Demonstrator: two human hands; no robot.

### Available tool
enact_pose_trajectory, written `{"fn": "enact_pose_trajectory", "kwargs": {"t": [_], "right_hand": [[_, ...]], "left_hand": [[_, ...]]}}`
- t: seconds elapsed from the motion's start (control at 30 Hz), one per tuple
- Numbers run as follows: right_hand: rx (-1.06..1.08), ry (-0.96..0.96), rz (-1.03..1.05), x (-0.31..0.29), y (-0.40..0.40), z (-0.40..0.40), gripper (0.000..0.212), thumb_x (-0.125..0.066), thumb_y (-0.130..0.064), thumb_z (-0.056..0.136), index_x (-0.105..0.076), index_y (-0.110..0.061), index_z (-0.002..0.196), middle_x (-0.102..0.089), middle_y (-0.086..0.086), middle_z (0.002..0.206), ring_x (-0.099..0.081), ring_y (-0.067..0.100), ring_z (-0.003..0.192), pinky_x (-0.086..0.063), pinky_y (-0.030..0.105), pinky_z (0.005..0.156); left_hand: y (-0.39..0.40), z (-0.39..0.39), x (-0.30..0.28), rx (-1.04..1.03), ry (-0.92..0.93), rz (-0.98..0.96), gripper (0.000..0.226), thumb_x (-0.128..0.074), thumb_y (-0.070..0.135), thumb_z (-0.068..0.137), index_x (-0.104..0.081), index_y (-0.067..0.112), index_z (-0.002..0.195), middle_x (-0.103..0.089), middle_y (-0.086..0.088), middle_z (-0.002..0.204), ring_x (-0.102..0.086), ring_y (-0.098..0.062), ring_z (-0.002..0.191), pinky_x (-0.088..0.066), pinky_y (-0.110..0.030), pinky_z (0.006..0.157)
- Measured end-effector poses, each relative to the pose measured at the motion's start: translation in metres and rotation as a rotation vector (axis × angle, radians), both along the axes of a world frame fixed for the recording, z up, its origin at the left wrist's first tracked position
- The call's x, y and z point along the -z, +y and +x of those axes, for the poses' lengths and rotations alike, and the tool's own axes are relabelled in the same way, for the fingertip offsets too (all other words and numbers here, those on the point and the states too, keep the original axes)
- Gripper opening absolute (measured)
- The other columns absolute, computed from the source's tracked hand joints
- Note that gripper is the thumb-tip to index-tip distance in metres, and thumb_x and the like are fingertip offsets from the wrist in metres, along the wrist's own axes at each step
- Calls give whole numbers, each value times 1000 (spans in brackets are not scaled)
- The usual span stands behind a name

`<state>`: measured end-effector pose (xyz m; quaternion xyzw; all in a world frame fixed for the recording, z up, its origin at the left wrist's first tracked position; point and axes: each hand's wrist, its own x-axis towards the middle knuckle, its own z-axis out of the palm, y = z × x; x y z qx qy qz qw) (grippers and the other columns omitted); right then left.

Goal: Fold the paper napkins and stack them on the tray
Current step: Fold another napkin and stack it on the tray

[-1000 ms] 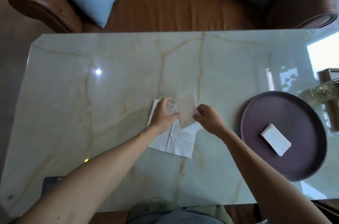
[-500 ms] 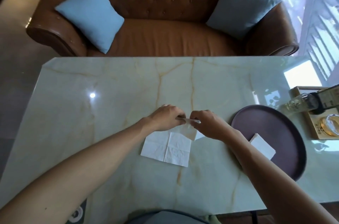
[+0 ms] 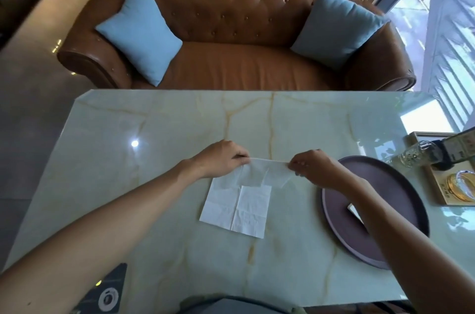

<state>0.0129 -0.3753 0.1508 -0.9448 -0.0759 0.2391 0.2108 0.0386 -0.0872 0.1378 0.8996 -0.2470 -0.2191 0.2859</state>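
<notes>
Thin white napkin (image 3: 266, 172), stretched taut between pinching hands (image 3: 270, 162).

The left hand (image 3: 223, 159) and right hand (image 3: 312, 168) have drawn apart; the thin napkin (image 3: 267, 172) now stretches between them

Bare marble table (image 3: 154, 133) lies left and beyond; the tray (image 3: 385, 241), bottle (image 3: 416, 153) and wooden box (image 3: 437, 185) crowd the right.

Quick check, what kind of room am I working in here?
Likely a living room or lounge: a brown leather sofa with blue cushions, a marble table, and a big window.
</notes>
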Motion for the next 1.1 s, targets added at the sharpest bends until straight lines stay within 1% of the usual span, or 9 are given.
{"fn": "enact_pose_trajectory", "kwargs": {"t": [0.17, 0.3, 0.4, 0.5, 0.6, 0.7, 0.83, 0.97, 1.1], "right_hand": [[92, -77, 3, 8, -23, 0, 8, -66, -31, 93, -74, -31, 93, -78, -4, 97, -73, 23, 96, -58, 44, 89], [-54, -155, 83, 4, 9, 0, 80, -77, -48, 85, -43, -26, 153, -45, -2, 158, -43, 18, 144, -34, 39, 119], [-259, -178, 12, 4, 44, 0, 80, -71, -54, 88, -33, -38, 157, -26, -10, 168, -17, 12, 156, -16, 46, 123], [-311, -119, 3, 7, 61, 2, 42, -64, -45, 95, -62, -33, 135, -51, -13, 153, -29, 8, 151, -11, 51, 124], [-240, -94, 62, 3, 63, 3, 23, -63, -38, 97, -76, -21, 107, -76, -5, 107, -62, 16, 99, -37, 38, 109], [-179, -30, 110, -3, 51, 5, 17, -68, -30, 94, -78, -16, 97, -68, -6, 79, -58, 18, 77, -51, 35, 82], [-155, 7, 103, -13, 45, 6, 16, -70, -28, 92, -78, -15, 89, -58, -14, 62, -54, 13, 68, -48, 31, 73], [-185, 17, 57, -24, 51, 5, 19, -68, -29, 94, -77, -12, 90, -58, -11, 65, -53, 12, 66, -43, 29, 69], [-272, 55, -46, -31, 60, 4, 20, -63, -35, 96, -76, -21, 100, -59, -15, 72, -55, 7, 70, -35, 19, 61]], "left_hand": [[3, -2, -10, -9, -8, 10, 27, -56, 37, 102, -76, 19, 103, -76, 7, 94, -66, -13, 86, -53, -37, 83], [-3, -5, -21, 73, -36, 75, 26, -54, 39, 103, -74, 23, 107, -76, 10, 102, -65, -10, 89, -51, -34, 83], [-7, -9, -30, 155, -81, 124, 25, -53, 41, 103, -72, 26, 112, -76, 10, 106, -64, -9, 90, -48, -30, 81], [-1, -14, -36, 194, -117, 158, 25, -52, 41, 103, -70, 27, 111, -74, 8, 99, -63, -13, 85, -50, -34, 79], [15, -16, -37, 138, -98, 128, 25, -54, 40, 103, -72, 23, 105, -71, 10, 89, -57, -10, 78, -50, -33, 78], [37, -16, -30, 77, -80, 130, 23, -55, 37, 102, -72, 23, 97, -70, 14, 84, -57, -6, 74, -50, -31, 77], [65, -17, -19, 27, -24, 186, 23, -56, 35, 101, -72, 22, 91, -70, 15, 80, -61, -4, 72, -49, -29, 74], [73, -15, -15, 8, -17, 264, 25, -60, 41, 96, -69, 24, 113, -68, 13, 109, -65, -13, 101, -51, -35, 88], [35, -16, -22, 48, -69, 103, 81, -76, 50, 82, -40, 27, 151, -42, 9, 152, -45, -10, 135, -39, -28, 110]]}}
